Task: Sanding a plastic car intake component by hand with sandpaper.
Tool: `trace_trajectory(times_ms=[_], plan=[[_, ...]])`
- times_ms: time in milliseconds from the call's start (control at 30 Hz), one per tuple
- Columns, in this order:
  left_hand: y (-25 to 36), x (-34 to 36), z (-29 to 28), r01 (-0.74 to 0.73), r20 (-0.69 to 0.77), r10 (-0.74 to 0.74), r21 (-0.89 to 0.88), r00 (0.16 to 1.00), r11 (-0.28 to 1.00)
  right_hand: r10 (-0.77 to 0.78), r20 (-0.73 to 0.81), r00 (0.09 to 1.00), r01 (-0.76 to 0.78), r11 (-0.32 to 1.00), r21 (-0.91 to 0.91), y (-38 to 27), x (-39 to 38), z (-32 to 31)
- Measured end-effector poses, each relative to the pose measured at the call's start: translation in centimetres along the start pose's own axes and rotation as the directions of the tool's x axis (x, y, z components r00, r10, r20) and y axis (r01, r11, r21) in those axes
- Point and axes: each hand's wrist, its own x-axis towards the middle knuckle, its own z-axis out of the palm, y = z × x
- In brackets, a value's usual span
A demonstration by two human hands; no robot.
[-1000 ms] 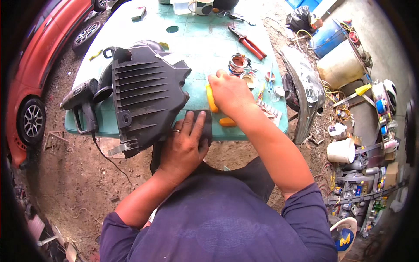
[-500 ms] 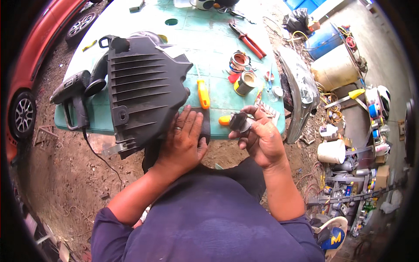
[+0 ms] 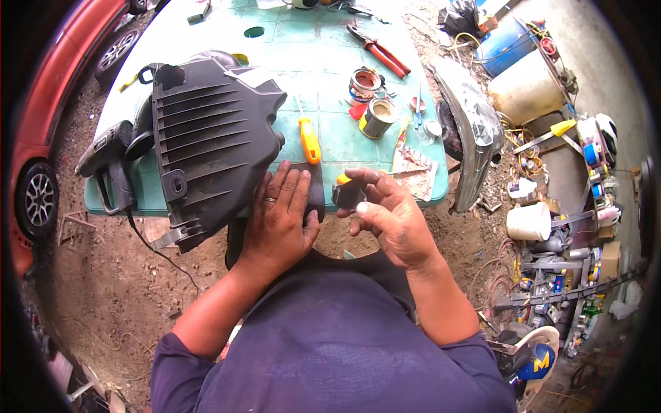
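Outdoors on bare dirt, a pale green worktop (image 3: 323, 62) stands in front of me, with a red car (image 3: 41, 124) off its left edge and a heap of drums and buckets beyond its right.

My left hand (image 3: 279, 220) lies flat, fingers spread and clutching nothing, on a dark flat sheet (image 3: 313, 193) at the near edge of the worktop, just beside the big black ribbed plastic housing (image 3: 206, 148) that fills the near left part. My right hand (image 3: 392, 220) is raised just off the near edge, and its fingers (image 3: 368, 180) pinch a small dark piece (image 3: 348, 196); something yellow shows just behind it, but I cannot tell what.

As I judge it, the work is in its early or middle part: the housing rests whole and untouched by tools, and the small piece is not yet fitted anywhere. The housing looks matt black, with long parallel ribs and a square latch on its near side.

An orange-handled screwdriver (image 3: 309, 138) lies near the middle, two open tins (image 3: 372, 103) stand behind it, red pliers (image 3: 382, 54) lie toward the far edge, a power drill (image 3: 110, 162) sits at the left edge, and a headlamp (image 3: 471, 131) hangs over the right edge.
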Motion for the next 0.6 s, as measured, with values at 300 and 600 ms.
trace_trajectory(times_ms=[300,600], plan=[[0.2,0.2,0.0,0.027,0.01,-0.026,-0.032,1.0,0.999,-0.012,-0.091,0.996,-0.003,0.987,-0.162,0.7,-0.8,0.2],[0.3,0.4,-0.1,0.013,-0.001,-0.013,-0.03,1.0,0.999,-0.063,-0.102,0.993,0.05,0.99,-0.133,1.7,-1.1,-0.2]])
